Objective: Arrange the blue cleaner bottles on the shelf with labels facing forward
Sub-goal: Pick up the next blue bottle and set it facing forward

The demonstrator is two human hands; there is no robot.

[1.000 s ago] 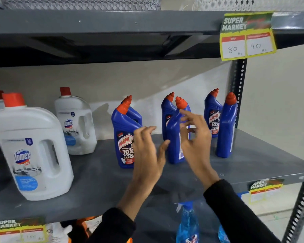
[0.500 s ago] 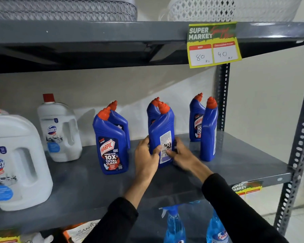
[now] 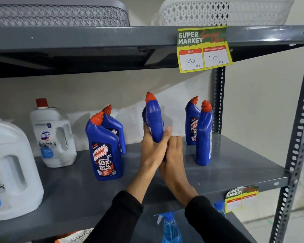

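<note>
Both hands hold one blue cleaner bottle [image 3: 154, 120] with an orange cap, lifted off the grey shelf [image 3: 235, 165]; its plain side faces me. My left hand [image 3: 152, 148] wraps its lower body and my right hand [image 3: 173, 155] grips its base. Another blue bottle is mostly hidden behind it. At the left a blue bottle [image 3: 104, 151] shows its front label, with a second one [image 3: 115, 127] behind. At the right stands a bottle [image 3: 204, 135] turned sideways, and behind it a bottle [image 3: 192, 121] with its label partly visible.
Two white jugs [image 3: 53, 134] [image 3: 11, 169] with red caps stand on the shelf's left part. A yellow price tag [image 3: 204, 50] hangs from the shelf above, which carries two baskets. Blue spray bottles [image 3: 170, 228] stand on the shelf below. A perforated upright [image 3: 298, 137] frames the right side.
The middle bottle stood on the shelf with its back label towards me; now both hands have lifted it and turned it so its plain side shows. The camera has shifted slightly.
</note>
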